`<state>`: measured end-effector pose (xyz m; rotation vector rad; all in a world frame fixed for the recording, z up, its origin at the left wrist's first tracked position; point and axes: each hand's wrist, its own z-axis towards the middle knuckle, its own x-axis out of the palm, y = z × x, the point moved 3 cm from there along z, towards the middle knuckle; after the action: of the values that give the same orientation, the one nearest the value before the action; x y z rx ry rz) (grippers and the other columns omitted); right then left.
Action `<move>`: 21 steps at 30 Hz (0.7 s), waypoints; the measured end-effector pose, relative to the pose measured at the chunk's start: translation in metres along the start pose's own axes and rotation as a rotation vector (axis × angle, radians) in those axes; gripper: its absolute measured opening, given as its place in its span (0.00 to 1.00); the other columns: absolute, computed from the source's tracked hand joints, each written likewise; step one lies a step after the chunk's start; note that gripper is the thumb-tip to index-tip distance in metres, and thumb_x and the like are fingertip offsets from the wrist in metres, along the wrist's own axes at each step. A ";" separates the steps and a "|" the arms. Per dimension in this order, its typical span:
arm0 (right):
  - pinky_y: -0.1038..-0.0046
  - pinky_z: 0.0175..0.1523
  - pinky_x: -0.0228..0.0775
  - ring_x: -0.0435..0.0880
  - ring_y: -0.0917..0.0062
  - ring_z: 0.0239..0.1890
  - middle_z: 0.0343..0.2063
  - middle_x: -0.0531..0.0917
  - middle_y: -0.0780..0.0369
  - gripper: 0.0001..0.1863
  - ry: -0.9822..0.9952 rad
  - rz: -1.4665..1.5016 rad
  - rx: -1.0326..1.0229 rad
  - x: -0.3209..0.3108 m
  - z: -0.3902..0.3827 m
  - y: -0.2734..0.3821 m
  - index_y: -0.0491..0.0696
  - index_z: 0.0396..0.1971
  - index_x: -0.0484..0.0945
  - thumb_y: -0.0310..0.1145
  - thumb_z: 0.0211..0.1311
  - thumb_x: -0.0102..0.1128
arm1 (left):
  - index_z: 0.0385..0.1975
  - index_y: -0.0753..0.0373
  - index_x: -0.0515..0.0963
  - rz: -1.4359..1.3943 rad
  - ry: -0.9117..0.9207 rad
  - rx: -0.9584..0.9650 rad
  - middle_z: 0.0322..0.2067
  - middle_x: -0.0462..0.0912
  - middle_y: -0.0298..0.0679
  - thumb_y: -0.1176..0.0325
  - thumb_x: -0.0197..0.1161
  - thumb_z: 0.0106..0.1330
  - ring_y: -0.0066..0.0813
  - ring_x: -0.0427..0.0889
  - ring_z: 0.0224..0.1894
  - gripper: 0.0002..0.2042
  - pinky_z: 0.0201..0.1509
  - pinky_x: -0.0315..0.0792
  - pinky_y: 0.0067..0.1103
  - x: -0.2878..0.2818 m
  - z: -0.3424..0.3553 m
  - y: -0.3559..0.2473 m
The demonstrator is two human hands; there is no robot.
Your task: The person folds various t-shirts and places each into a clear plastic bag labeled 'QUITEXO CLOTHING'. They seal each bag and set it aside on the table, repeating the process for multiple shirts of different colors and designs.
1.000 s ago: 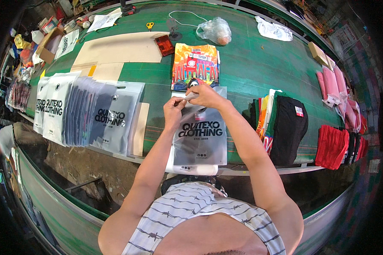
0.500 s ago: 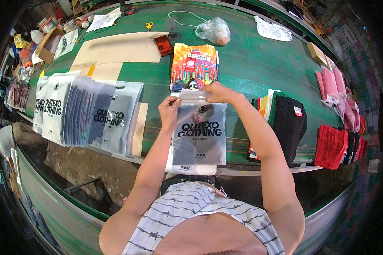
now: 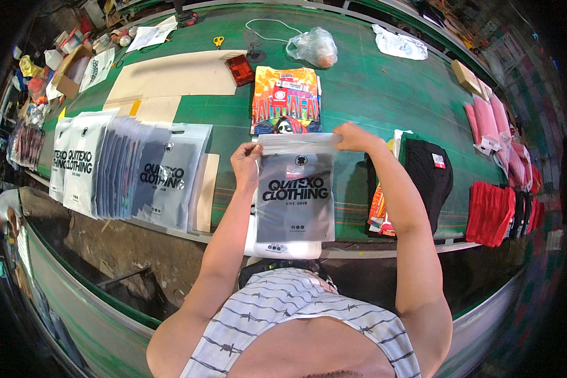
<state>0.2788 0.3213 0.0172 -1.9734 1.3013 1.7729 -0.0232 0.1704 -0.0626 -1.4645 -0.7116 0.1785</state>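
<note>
A person in a white striped top (image 3: 283, 296) faces a green table (image 3: 384, 88). Just beyond the top, a white packet (image 3: 277, 250) sticks out beneath a frosted, black-printed bag (image 3: 296, 217), which lies flat at the table's near edge, its long axis running away from the chest. The bag extends from the fingers back toward the body. The left hand (image 3: 246, 165), slightly nearer the chest, pinches its far left corner, fingers narrow. The right hand (image 3: 358, 138) is at the far right corner, blurred; I cannot tell whether its fingers grip. Just beyond lies a bright folded shirt (image 3: 286, 94); farther, a clear plastic sack (image 3: 312, 47).
</note>
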 end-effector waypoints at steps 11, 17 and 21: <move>0.61 0.49 0.80 0.89 0.57 0.40 0.35 0.89 0.50 0.22 -0.484 0.267 0.385 0.062 -0.083 -0.001 0.42 0.51 0.81 0.29 0.54 0.66 | 0.70 0.70 0.60 0.456 0.063 -0.050 0.61 0.75 0.52 0.76 0.68 0.64 0.37 0.81 0.54 0.35 0.61 0.75 0.30 -0.059 -0.005 0.017; 0.61 0.51 0.78 0.88 0.56 0.44 0.40 0.88 0.51 0.26 -0.340 0.444 0.571 0.158 -0.134 0.083 0.41 0.54 0.79 0.37 0.57 0.72 | 0.64 0.70 0.68 0.798 0.286 -0.231 0.50 0.81 0.50 0.71 0.72 0.62 0.36 0.83 0.47 0.31 0.52 0.78 0.29 -0.099 -0.081 0.005; 0.62 0.50 0.78 0.88 0.58 0.44 0.40 0.87 0.50 0.29 -0.418 0.595 0.675 0.181 -0.150 0.107 0.39 0.56 0.78 0.38 0.58 0.73 | 0.62 0.71 0.68 0.894 0.426 -0.284 0.48 0.81 0.49 0.70 0.73 0.60 0.35 0.83 0.45 0.31 0.51 0.78 0.28 -0.122 -0.124 0.018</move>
<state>0.2933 0.0750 -0.0588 -0.8584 2.0800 1.5067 -0.0469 0.0045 -0.1127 -1.9358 0.3122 0.4406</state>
